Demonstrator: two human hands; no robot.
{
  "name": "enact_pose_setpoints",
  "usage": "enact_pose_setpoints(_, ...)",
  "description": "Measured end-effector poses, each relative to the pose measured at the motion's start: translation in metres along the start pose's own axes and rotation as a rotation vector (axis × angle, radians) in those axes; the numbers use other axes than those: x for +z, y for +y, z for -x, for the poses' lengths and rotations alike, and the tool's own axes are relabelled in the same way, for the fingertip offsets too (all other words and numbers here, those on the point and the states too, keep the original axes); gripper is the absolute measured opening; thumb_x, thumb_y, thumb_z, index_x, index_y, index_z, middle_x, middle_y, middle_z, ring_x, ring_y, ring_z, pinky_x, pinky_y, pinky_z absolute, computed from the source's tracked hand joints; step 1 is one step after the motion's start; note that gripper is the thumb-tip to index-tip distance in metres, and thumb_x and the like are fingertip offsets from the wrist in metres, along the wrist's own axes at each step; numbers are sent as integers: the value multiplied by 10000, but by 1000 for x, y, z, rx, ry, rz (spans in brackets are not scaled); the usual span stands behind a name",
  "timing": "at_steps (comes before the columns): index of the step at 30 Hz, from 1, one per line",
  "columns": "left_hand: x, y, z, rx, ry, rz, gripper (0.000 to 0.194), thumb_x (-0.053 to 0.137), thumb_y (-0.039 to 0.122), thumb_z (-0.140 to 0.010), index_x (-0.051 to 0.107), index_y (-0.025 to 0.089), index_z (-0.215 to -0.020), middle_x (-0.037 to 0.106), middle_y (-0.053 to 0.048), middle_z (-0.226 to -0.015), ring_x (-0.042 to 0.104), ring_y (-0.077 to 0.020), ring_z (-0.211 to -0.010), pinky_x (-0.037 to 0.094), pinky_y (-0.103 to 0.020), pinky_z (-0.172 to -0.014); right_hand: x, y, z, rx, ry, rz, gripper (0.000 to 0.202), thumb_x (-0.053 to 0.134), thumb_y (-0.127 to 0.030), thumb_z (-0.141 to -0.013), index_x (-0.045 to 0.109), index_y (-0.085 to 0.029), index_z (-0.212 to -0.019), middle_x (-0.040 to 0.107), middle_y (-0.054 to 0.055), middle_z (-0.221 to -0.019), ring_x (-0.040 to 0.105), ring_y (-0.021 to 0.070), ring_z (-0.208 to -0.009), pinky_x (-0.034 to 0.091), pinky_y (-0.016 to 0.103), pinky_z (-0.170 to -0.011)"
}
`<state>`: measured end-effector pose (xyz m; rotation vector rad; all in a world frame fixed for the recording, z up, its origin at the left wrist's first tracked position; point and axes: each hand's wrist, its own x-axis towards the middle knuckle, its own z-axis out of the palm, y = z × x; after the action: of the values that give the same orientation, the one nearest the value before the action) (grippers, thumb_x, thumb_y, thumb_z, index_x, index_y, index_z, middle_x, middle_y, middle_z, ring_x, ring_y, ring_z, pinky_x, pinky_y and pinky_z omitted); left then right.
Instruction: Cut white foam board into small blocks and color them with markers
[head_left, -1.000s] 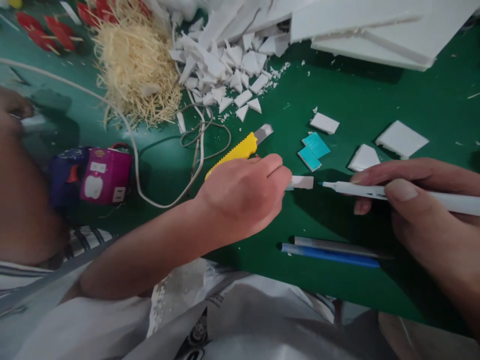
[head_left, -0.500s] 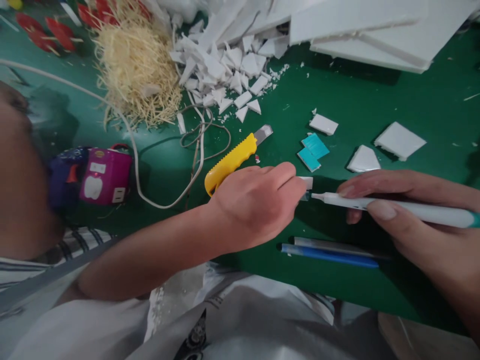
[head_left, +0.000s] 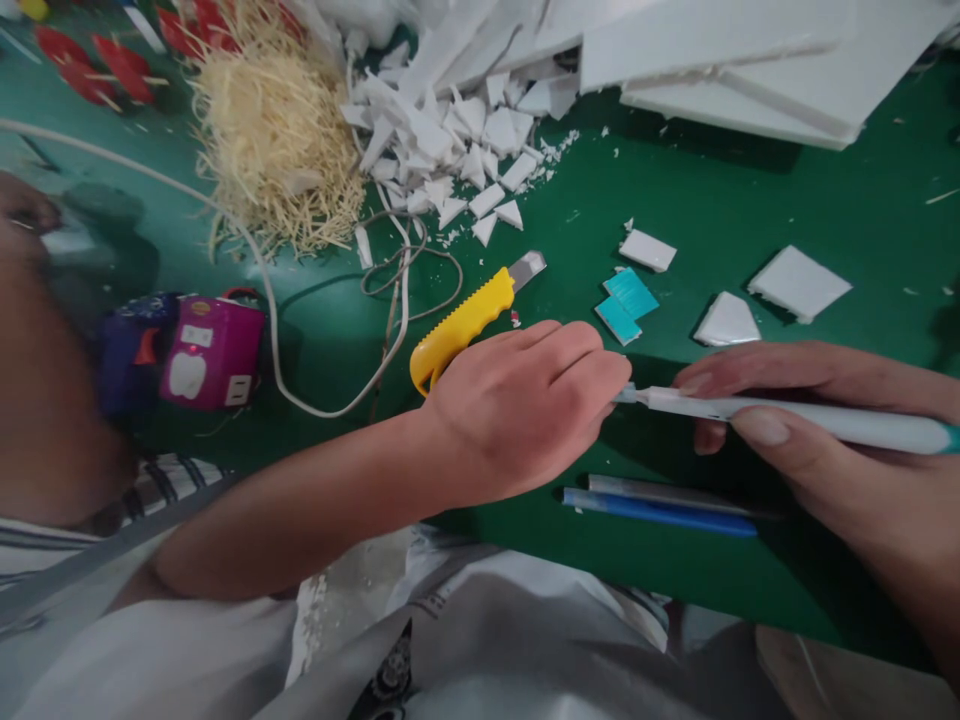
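Left hand (head_left: 529, 415): fingers pinching small piece (head_left: 625, 394), mostly hidden. Right hand (head_left: 840, 470): fingers gripping marker (head_left: 847, 421), tip at piece.

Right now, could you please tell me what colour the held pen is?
The held pen is mostly white, with a teal end, best in the head view.

You had dim, soft light, with the flat green tabletop (head_left: 712, 205) paler at far left. Dark shadows lay beneath your bare right hand (head_left: 840, 480) and the flat white foam sheets (head_left: 712, 45); slight blur softened fine detail.
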<state>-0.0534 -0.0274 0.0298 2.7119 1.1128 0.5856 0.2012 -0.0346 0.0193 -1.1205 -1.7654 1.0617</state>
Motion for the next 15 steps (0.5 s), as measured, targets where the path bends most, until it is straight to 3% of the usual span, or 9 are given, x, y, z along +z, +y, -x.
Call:
enact_pose_setpoints(5,10,-1,5,-48,135,297,42,641,178,-1044,668,186,-1075,790,-11,-992,752,-116,-916,611,-233,-832,0,2,2,63,19,-136,148,827,-331,-931,859,-357,-1073,847,9,-900,724,150,-535,590,264,-455)
enact_pose_setpoints(8,13,-1,6,-44,224,442,69,715,180,-1015,672,174,-1068,788,10,-952,738,-85,-845,607,-199,-795,-2,3,4,95,-1,-221,172,837,-343,-924,861,-375,-1091,852,12,-928,732,158,-539,597,275,-441)
enact_pose_setpoints(11,12,0,5,-79,208,533,92,770,187,-989,695,163,-1037,799,17,-917,715,-57,-741,600,-159,-739,-3,0,4,99,-6,-256,202,866,-282,-894,873,-377,-1072,858,19,-965,743,161,-555,632,275,-463)
enact_pose_setpoints(15,7,4,4,-149,219,666,110,824,189,-945,722,178,-986,829,11,-921,749,-71,-745,621,-162,-721,1,-11,1,186,-19,-348,203,878,-269,-884,877,-397,-1040,828,-9,-780,722,155,-495,604,233,-404)
